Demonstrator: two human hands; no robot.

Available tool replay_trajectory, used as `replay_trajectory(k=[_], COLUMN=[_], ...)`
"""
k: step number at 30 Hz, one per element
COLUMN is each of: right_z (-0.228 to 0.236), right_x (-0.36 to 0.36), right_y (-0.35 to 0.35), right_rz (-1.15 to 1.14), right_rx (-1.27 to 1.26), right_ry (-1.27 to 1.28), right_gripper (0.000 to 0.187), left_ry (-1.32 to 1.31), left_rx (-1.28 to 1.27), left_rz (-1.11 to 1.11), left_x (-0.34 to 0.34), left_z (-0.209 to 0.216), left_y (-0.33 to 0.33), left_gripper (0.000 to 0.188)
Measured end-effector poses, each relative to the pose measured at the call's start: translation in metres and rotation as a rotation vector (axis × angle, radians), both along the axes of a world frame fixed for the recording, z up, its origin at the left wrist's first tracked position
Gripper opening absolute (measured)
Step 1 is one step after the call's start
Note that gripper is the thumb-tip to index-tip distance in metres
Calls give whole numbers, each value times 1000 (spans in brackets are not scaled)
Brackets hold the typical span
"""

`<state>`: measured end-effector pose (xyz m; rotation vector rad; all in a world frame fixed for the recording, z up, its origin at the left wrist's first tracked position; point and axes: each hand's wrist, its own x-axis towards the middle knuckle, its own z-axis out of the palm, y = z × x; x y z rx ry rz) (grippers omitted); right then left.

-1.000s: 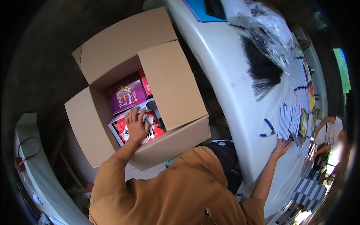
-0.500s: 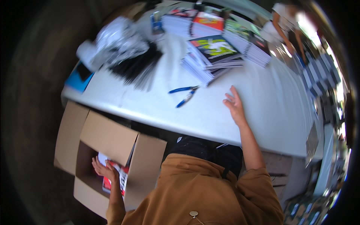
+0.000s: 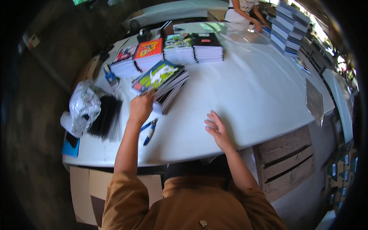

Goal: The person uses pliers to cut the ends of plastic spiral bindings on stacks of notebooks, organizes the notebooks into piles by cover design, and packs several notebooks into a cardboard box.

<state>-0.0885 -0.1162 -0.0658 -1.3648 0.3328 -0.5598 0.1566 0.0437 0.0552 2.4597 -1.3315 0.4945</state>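
My left hand (image 3: 142,107) is closed on the near corner of a notebook (image 3: 160,75) with a dark cover and a white and lime-green picture. That notebook tops a loose, uneven stack of notebooks (image 3: 167,100). My right hand (image 3: 217,132) is over the white table (image 3: 253,92) near its front edge, fingers apart and holding nothing. Blue-handled pliers (image 3: 151,133) lie close to my left forearm, which partly covers them. Behind the loose stack, several neat notebook stacks (image 3: 148,50) form a row, their covers red, green and black.
Black binding wires (image 3: 105,119) and a clear plastic bag (image 3: 85,105) lie on the left. A cardboard box (image 3: 81,188) stands below the table's front edge. At the far right rises a tall pile of books (image 3: 287,32). A person (image 3: 243,11) works across the table.
My left hand has come up out of the cardboard box to the notebook stack. My right hand remains open above the table. The view has shifted toward the far side.
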Motion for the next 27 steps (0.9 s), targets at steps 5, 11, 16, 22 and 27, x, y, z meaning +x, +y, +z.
replay_trajectory(k=[5,11,16,22,27], right_z=[52,75,27,48,31], right_x=[-37,-33,-30,-44,-52], right_y=[-11,-8,-11,-5,-3], right_rz=[-409,-108,-171,9,-27], right_rx=[-600,-50,-61,-103,-248], right_ry=[28,-403,-233,-73,-68], right_gripper=[70,23,28,28,26], left_ry=[174,820,1245,1116,393], left_rx=[-69,-713,-668,-684,-348], left_rz=[-423,-417,-288,-170,46], left_x=[-83,-117,-100,-125,-28], left_z=[50,16,-85,-101,-83], left_y=[36,55,12,20,48], left_gripper=[18,12,42,39,32])
